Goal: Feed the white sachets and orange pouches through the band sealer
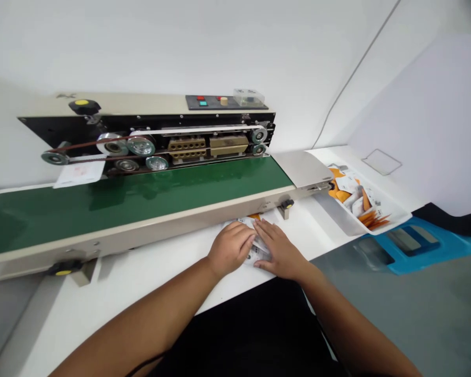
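Note:
On the table in front of the sealing machine lie several small white printed packets (255,255), partly covered by my hands. My left hand (231,247) is closed over their left side, its fingers bent and the thumb pressed along them. From the right, my right hand (278,248) rests flat over the packets with fingers stretched and the thumb apart. A bit of orange shows beyond the fingertips, under the edge of the conveyor. What lies beneath the palms is hidden.
A band sealing machine (149,139) with a green conveyor belt (204,183) stands against the wall. One white packet (80,173) hangs at its left rollers. A white bin (347,222) at right holds orange and white packets. A blue stool (435,246) stands below.

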Tool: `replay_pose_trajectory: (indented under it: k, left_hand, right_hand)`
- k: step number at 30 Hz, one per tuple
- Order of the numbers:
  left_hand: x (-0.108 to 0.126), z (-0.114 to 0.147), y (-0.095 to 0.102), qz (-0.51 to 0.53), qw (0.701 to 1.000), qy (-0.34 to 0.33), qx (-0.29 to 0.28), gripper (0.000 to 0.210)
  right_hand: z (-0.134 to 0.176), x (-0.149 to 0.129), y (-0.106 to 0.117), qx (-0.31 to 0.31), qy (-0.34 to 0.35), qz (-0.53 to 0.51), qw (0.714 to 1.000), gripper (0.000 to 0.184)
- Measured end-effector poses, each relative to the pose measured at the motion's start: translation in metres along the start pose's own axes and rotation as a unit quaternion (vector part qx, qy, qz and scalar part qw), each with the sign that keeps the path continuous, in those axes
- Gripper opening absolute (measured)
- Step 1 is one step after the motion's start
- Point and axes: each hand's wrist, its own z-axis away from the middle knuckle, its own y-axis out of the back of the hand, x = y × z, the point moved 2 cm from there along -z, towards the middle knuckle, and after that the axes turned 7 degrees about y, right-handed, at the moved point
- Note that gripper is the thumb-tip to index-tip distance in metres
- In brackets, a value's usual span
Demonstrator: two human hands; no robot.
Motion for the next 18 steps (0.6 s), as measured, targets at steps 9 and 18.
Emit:
replay_pose_trajectory:
  k: [9, 18]
  left_hand:
    - [0.0, 0.011, -0.013, -0.149, 0.976, 0.141, -0.069, 0.067]
    - [-0.015, 0.001, -0.023, -0.086, 0.986, 0.115, -0.087, 0.074]
  right_hand:
    - [0.0, -0.003, -0.006, 0.011, -0.052, 0.051, 0.997, 0.072]
    - [-0.003, 0.001, -0.002, 0.04, -0.017, -0.023, 0.999, 0.102]
